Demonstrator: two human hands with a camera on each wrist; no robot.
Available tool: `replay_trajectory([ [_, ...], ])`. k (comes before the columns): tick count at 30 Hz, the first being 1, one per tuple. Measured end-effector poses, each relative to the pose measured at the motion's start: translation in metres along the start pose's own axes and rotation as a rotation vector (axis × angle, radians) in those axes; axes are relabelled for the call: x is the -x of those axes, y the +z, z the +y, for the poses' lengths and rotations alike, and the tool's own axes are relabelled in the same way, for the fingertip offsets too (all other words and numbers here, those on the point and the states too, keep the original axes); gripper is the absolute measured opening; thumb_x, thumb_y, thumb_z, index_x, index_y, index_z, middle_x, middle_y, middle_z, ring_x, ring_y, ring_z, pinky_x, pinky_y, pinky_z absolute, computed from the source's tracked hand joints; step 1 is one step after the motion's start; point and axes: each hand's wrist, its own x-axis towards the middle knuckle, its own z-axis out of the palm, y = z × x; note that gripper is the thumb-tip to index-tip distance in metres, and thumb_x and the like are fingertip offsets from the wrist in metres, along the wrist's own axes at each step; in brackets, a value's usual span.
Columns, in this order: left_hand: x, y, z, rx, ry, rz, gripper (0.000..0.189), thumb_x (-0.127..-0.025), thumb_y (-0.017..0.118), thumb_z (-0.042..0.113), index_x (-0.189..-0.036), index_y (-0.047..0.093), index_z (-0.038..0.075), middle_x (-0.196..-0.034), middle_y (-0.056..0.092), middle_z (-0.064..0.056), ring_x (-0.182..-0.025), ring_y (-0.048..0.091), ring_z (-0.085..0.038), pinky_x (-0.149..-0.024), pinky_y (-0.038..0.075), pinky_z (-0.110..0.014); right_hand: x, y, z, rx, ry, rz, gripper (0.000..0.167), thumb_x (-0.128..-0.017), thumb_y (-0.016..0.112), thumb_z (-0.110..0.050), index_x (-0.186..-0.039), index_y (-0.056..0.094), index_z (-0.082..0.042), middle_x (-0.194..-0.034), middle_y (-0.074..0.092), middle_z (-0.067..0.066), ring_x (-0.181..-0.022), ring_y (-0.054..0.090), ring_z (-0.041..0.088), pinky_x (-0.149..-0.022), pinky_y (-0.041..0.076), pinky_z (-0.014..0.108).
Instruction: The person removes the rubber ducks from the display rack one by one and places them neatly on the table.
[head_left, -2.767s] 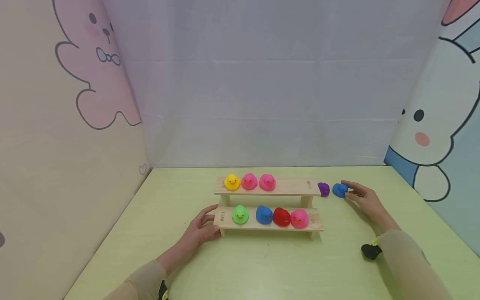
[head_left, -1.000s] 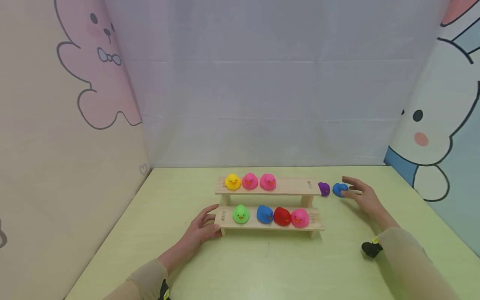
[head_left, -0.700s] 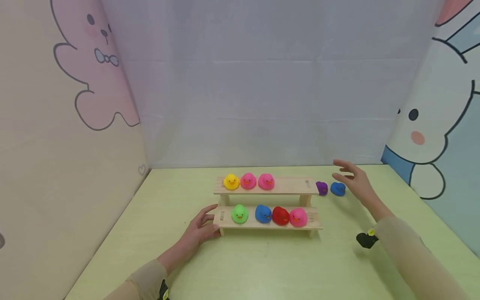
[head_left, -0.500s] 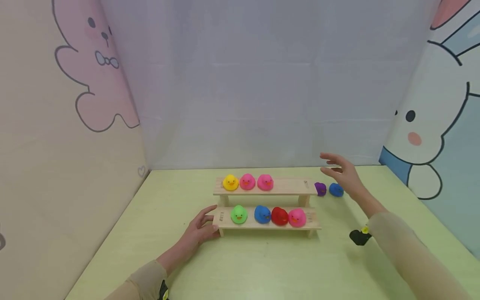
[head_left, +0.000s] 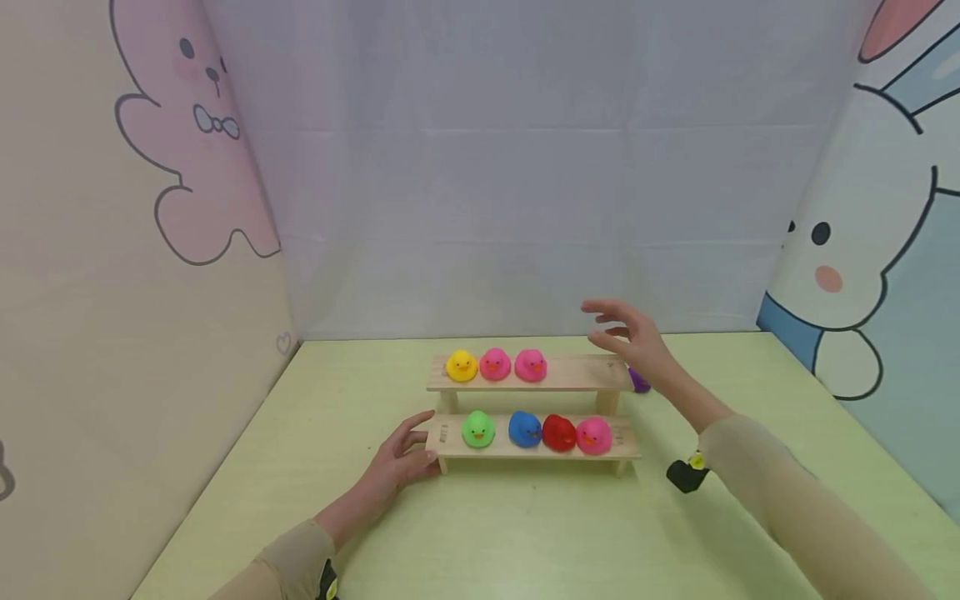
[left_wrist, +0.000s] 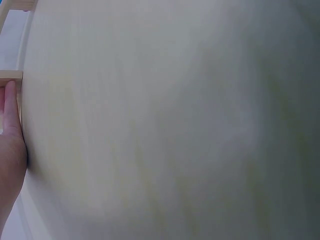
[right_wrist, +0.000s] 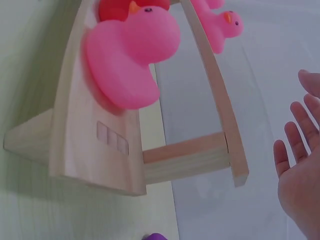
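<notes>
A two-tier wooden stand (head_left: pixel 585 373) carries rubber ducks. The upper tier has a yellow duck (head_left: pixel 462 366) and two pink ones, one of them the pink duck (head_left: pixel 531 365). On the lower tier sit a green duck (head_left: pixel 478 429), a blue duck (head_left: pixel 525 429), a red duck (head_left: pixel 559 433) and a pink duck (head_left: pixel 594 435). My left hand (head_left: pixel 401 458) holds the lower tier's left end, thumb in front and fingers at the back. With nothing between its fingers, my right hand (head_left: pixel 633 337) hovers over the upper tier's right end.
Beside the upper tier's right end is a purple duck (head_left: pixel 640 382), partly covered by my right hand. The pale table (head_left: pixel 540 533) meets a white cloth wall (head_left: pixel 480 250) behind, with cartoon side walls. A black strap end (head_left: pixel 686 477) hangs from the right sleeve.
My right hand has let go of a second blue duck right of the stand, risen, and moved left. That duck is now hidden behind it. The left hand keeps its place.
</notes>
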Motion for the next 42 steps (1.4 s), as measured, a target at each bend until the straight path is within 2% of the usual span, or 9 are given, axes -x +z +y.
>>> replay_trajectory([
  [5,0.001,0.000,0.001,-0.003,0.009,-0.011,0.065,-0.095,0.058,0.002,-0.152,0.027,0.009,-0.129,0.049,-0.022,-0.111,0.058,-0.030,-0.092,0.050,-0.045,-0.007,0.014,0.012,0.020,-0.020,-0.050,0.046,-0.091,0.064,0.001,-0.136,0.052,0.001,-0.133,0.054,0.018,-0.114,0.050,0.030,-0.094,0.045,0.046],
  [11,0.001,-0.001,0.000,-0.003,0.008,-0.009,0.066,-0.095,0.059,0.002,-0.152,0.027,0.008,-0.128,0.049,-0.021,-0.110,0.059,-0.029,-0.092,0.050,-0.044,-0.009,0.029,0.009,0.041,-0.004,-0.118,0.047,-0.091,0.068,-0.007,-0.136,0.053,-0.004,-0.133,0.055,0.011,-0.115,0.051,0.029,-0.094,0.042,0.057],
  [21,0.001,-0.002,0.001,-0.011,0.013,-0.014,0.065,-0.095,0.059,0.003,-0.152,0.027,0.009,-0.128,0.049,-0.021,-0.112,0.058,-0.029,-0.092,0.050,-0.043,-0.011,0.048,0.006,0.071,0.049,-0.189,0.048,-0.090,0.070,-0.009,-0.136,0.055,-0.007,-0.132,0.056,0.009,-0.114,0.050,0.029,-0.091,0.045,0.048],
  [26,0.000,-0.001,0.001,-0.012,0.024,-0.023,0.065,-0.096,0.058,0.002,-0.152,0.026,0.008,-0.128,0.049,-0.022,-0.112,0.058,-0.028,-0.092,0.050,-0.043,-0.010,0.053,0.005,0.044,0.086,-0.212,0.048,-0.090,0.070,-0.007,-0.135,0.056,-0.007,-0.132,0.056,0.012,-0.115,0.049,0.033,-0.091,0.045,0.050],
  [31,-0.002,-0.001,-0.002,0.002,0.018,-0.014,0.065,-0.095,0.058,0.001,-0.152,0.028,0.009,-0.128,0.049,-0.022,-0.112,0.059,-0.029,-0.091,0.051,-0.043,-0.010,0.057,0.005,0.084,0.121,-0.229,0.045,-0.089,0.072,-0.012,-0.132,0.060,-0.011,-0.130,0.058,0.006,-0.115,0.050,0.031,-0.091,0.046,0.049],
  [36,-0.002,-0.002,-0.004,0.012,0.004,0.001,0.063,-0.095,0.059,0.001,-0.151,0.031,0.012,-0.128,0.049,-0.021,-0.112,0.059,-0.031,-0.090,0.051,-0.044,-0.008,0.061,0.004,0.157,0.097,-0.246,0.042,-0.089,0.073,-0.012,-0.129,0.063,-0.014,-0.126,0.060,0.003,-0.112,0.052,0.033,-0.090,0.049,0.046],
  [42,-0.004,-0.002,-0.004,0.010,0.003,-0.001,0.064,-0.095,0.059,0.002,-0.151,0.031,0.012,-0.128,0.050,-0.020,-0.112,0.058,-0.031,-0.091,0.051,-0.044,-0.007,0.063,-0.001,0.256,0.046,-0.246,0.040,-0.089,0.072,-0.008,-0.128,0.064,-0.009,-0.122,0.063,0.004,-0.106,0.056,0.033,-0.086,0.052,0.043],
])
